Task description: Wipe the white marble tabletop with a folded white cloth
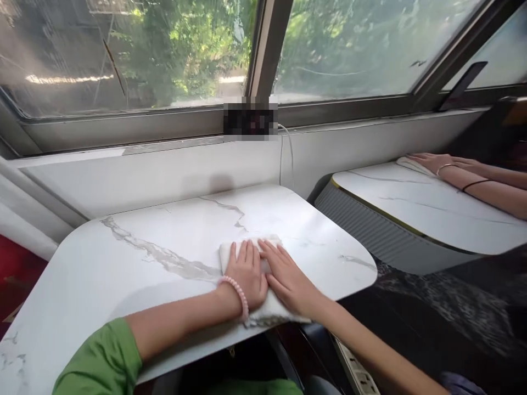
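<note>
A folded white cloth (274,309) lies on a white marble-patterned table (156,296), close to its front edge. My left hand (246,274), with a pink bead bracelet at the wrist, rests flat on the cloth, fingers stretched forward. Beside it my right hand (291,278) is also laid flat on the cloth, its fingers pointing forward and left. The two hands touch or nearly touch near the thumbs. Much of the cloth is hidden under them, and its lower edge reaches the table's rim.
A second marble-patterned table (411,203) stands at right, where another person's hands (447,162) press a white cloth (414,166). Slanted windows (197,55) rise behind the sill. A blurred dark object (250,119) with a white cable sits there. A power strip (357,370) shows below.
</note>
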A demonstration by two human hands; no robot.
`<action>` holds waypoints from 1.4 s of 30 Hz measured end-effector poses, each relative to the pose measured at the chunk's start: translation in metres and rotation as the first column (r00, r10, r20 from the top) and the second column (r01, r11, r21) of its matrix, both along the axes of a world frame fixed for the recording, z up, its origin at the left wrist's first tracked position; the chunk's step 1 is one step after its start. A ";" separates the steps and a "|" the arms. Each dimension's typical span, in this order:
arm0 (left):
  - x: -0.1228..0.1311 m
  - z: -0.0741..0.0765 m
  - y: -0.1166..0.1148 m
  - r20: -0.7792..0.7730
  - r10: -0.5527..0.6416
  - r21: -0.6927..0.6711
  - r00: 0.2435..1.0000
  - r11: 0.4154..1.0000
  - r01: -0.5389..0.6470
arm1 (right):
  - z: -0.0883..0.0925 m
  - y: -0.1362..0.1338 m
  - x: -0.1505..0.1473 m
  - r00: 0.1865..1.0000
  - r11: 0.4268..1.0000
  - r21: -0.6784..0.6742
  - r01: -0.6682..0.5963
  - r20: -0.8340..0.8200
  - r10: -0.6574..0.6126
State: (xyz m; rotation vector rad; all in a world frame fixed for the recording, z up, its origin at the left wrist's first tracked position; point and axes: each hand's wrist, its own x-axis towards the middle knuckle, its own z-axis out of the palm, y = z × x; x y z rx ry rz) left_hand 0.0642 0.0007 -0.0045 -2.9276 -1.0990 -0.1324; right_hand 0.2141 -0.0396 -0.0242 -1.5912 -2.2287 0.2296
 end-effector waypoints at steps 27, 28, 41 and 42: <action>0.049 -0.010 0.198 0.118 0.293 -0.004 0.949 0.956 -0.294 | -0.009 0.230 0.034 0.994 0.995 0.027 0.091 0.050 -0.092; 0.052 -0.009 0.191 0.100 0.286 -0.013 0.953 0.958 -0.286 | -0.009 0.223 0.038 0.995 0.997 0.025 0.079 0.054 -0.080; 0.122 -0.002 0.010 0.055 0.077 -0.093 0.995 0.993 -0.072 | -0.011 0.024 0.130 0.998 0.993 0.102 -0.058 -0.029 0.062; 0.122 -0.003 0.001 0.067 0.013 -0.083 0.998 0.997 -0.007 | -0.010 0.010 0.135 0.999 0.994 0.100 -0.043 -0.030 0.046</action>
